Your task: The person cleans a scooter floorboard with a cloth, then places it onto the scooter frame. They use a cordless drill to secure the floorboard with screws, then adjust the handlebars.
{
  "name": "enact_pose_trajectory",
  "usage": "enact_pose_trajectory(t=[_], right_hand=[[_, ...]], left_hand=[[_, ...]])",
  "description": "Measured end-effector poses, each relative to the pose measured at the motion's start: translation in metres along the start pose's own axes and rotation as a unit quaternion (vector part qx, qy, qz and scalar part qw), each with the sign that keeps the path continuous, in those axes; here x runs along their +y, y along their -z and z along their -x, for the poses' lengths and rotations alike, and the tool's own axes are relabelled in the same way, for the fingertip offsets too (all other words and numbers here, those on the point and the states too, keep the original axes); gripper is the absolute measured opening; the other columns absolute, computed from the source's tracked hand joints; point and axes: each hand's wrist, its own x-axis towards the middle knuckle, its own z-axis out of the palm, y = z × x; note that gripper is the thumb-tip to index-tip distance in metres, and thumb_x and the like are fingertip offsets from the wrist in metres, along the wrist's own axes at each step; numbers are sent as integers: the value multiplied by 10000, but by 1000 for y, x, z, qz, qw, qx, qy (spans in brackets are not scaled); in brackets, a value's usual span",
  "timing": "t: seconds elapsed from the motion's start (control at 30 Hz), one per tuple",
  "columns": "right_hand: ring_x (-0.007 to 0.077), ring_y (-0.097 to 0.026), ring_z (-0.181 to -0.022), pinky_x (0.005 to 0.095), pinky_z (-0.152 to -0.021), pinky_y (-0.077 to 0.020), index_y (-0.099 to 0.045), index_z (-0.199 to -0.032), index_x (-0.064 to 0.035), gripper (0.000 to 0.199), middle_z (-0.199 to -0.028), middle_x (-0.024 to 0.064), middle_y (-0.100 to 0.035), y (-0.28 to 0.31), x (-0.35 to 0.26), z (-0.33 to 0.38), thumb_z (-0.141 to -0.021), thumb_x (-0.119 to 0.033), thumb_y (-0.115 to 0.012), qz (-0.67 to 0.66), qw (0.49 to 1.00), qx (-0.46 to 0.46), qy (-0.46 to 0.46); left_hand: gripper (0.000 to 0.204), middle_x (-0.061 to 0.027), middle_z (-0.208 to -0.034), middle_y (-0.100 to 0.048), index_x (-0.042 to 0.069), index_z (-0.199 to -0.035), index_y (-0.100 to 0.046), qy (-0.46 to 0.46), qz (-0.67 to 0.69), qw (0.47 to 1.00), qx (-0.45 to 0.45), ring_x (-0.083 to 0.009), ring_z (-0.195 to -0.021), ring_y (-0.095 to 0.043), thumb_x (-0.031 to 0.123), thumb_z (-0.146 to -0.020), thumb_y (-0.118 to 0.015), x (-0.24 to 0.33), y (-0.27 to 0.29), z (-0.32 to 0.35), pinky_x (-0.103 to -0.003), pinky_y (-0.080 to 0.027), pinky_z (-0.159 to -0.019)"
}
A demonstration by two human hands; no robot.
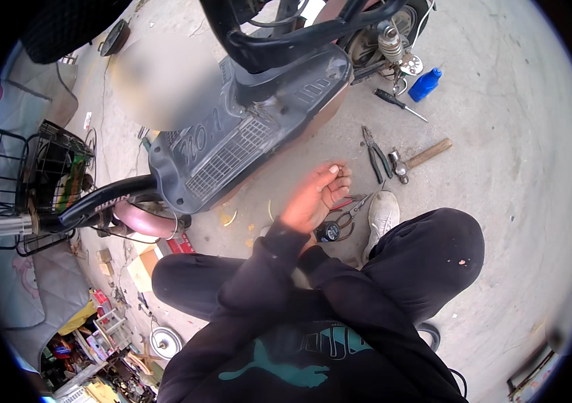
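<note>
My left hand (316, 198) is held palm up in front of me, its fingers curled and the thumb pressed to the fingertips. A tiny dark thing may sit in that pinch, but it is too small to name. Behind the left wrist, my right hand (309, 243) shows only a sliver, and its fingers are hidden. Beside my hands on the ground are a black tape measure (329, 232), a pair of scissors (347, 219) and a red-handled tool (341, 203). Farther right lie dark-handled pliers (375, 156) and a wooden-handled hammer (421, 158).
An electric scooter with a grey footboard (252, 144) lies tipped across the far left. Beyond the hammer are a screwdriver (400, 104) and a blue bottle (425, 84). My shoe (383, 216) stands by the tools. Mixed clutter (104, 336) fills the near left.
</note>
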Motion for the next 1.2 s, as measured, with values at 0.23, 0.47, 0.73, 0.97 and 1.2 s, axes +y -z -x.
enact_pose_trajectory(t=[0.23,0.47,0.73,0.97,1.2], right_hand=[[238,-587,-1149,390,-859,-502,-477,-1385,-109,447,-1335,65,-571,38,13,-16,-1007,-342,-423,15,984,-179,-19],[232,-696,-909,445,-668,-517,-753,-925,-177,179,-951,25,-724,-44,15,-30,-884,-226,-586,-75,994,62,-56],[274,-720,-874,427,-698,-566,-758,-901,-139,195,-925,111,-736,10,54,-24,-855,-210,-582,-70,995,-39,-60],[278,-719,-883,422,-741,-571,-748,-912,-127,202,-937,111,-734,26,54,-21,-864,-207,-569,-56,989,-94,-98],[283,-710,-905,402,-766,-563,-736,-907,-113,205,-940,135,-725,28,63,-25,-869,-230,-573,-89,987,-86,-106]], left_hand=[[347,-144,-1304,-594,-8,-1315,-538,-161,134,977,31,-194,-1160,-607,73,-981,-579,66,31,134,-232,-557,-861],[352,-141,-1308,-595,23,-1326,-539,-205,201,958,-13,-205,-1170,-611,67,-979,-580,64,57,186,-264,-549,-914],[305,-137,-1272,-629,38,-1261,-592,-269,134,953,-37,-220,-1154,-625,38,-957,-608,69,64,195,-311,-531,-956],[328,-186,-1196,-660,-10,-1228,-581,-359,42,933,4,-237,-1096,-655,-19,-908,-655,68,70,190,-330,-520,-965],[377,-202,-1156,-670,-42,-1223,-553,-364,-3,929,71,-221,-1079,-659,-79,-868,-674,72,71,186,-307,-523,-944]])
